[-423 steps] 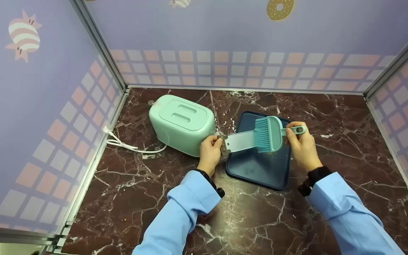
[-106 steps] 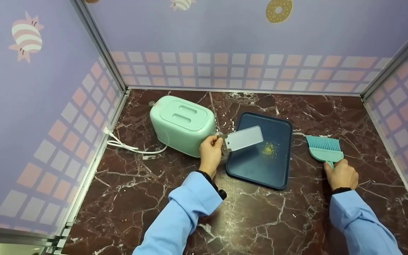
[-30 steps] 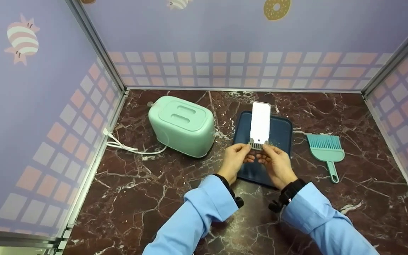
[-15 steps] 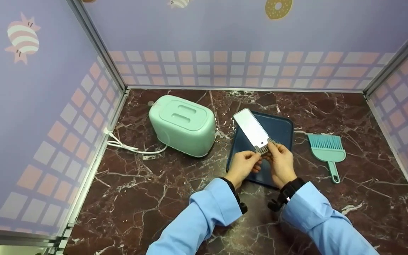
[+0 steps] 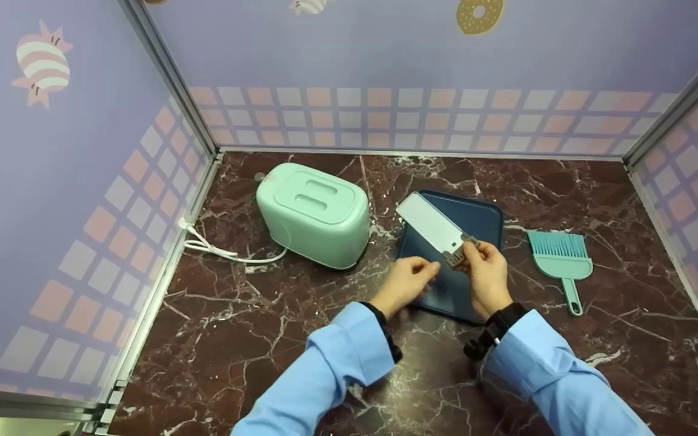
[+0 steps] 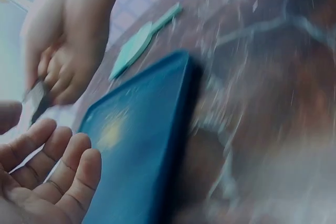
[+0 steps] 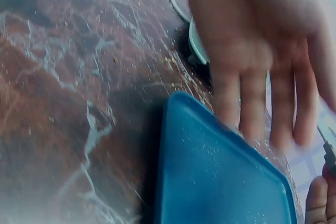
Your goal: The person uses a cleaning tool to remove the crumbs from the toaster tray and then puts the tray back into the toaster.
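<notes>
A toaster's crumb tray (image 5: 429, 224), a flat pale metal panel with a slotted brownish end, is held up at a slant over a dark blue tray (image 5: 476, 213). My right hand (image 5: 487, 275) pinches the slotted end between thumb and fingers. Just left of that end, my left hand (image 5: 406, 281) is apart from it and holds nothing. Its fingers look extended and slightly bent in the right wrist view. Yellow crumbs (image 6: 111, 132) lie on the blue tray in the left wrist view; both hands cover part of that tray in the head view.
To the left stands a mint-green toaster (image 5: 312, 212), its white cord (image 5: 209, 247) running toward the left wall. A mint brush (image 5: 562, 263) lies right of the blue tray, bristles facing away. Patterned walls (image 5: 422, 118) enclose the marble-look surface (image 5: 234, 345) at the back and sides.
Both hands held the slotted end half a second ago; the left hand has let go and moved slightly left. The crumb tray has tilted further left. Earlier, the brush was laid down at the right.
</notes>
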`<state>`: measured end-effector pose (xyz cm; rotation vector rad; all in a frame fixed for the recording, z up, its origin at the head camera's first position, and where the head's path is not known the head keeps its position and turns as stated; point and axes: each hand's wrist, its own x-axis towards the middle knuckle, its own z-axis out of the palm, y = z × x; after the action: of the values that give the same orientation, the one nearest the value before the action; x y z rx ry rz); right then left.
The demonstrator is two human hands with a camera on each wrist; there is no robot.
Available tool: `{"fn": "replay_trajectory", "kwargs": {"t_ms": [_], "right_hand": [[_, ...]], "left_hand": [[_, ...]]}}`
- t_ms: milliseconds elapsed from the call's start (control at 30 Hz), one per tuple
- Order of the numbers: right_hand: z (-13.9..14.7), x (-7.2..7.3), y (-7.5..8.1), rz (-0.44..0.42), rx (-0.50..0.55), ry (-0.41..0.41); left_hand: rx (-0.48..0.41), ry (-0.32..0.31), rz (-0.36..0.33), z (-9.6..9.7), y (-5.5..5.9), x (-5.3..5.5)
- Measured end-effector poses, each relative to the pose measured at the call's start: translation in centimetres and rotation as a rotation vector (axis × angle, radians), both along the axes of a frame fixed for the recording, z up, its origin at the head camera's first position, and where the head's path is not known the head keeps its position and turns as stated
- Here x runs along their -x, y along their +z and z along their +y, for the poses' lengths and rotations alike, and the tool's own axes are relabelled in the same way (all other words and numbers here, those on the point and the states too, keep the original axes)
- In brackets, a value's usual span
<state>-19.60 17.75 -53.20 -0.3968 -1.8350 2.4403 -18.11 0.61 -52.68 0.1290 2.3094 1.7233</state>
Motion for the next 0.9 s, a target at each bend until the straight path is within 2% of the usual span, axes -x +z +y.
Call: {"fn": "replay_trajectory", "kwargs": {"t_ms": [67,233,367,467,567,667,800,900], "right_hand": [[0.3,0.2,0.1,0.005,-0.016,-0.004],[0.9,0.5,0.1,-0.008,-0.043,-0.02],[1.0,0.7,0.1,-0.016,-0.047,-0.018],[1.1,0.6,0.1,-0.021,-0.048,-0.002],[1.1,0.6,0.1,-0.028,-0.053,0.021],[1.1,0.6,0.0,-0.027,-0.069,0.049],[1.2,0.5,0.0,-0.038,-0.094,0.093],[1.1,0.4,0.2,-0.067,-0.101,0.115]], "left_hand": [[0.096,-0.02,0.105,-1.4,0.9,0.4],[0.304,-0.073,0.394,-5.4,4.3,1.8],[0.395,-0.084,0.554,-8.5,6.8,3.1],[0.455,-0.063,0.648,-10.5,8.1,4.2],[0.537,-0.042,0.708,-12.2,8.8,5.3],[0.651,-0.035,0.733,-13.8,8.9,6.3],[0.791,-0.058,0.747,-15.3,8.3,7.7],[0.846,-0.083,0.73,-16.0,7.6,8.4]]}}
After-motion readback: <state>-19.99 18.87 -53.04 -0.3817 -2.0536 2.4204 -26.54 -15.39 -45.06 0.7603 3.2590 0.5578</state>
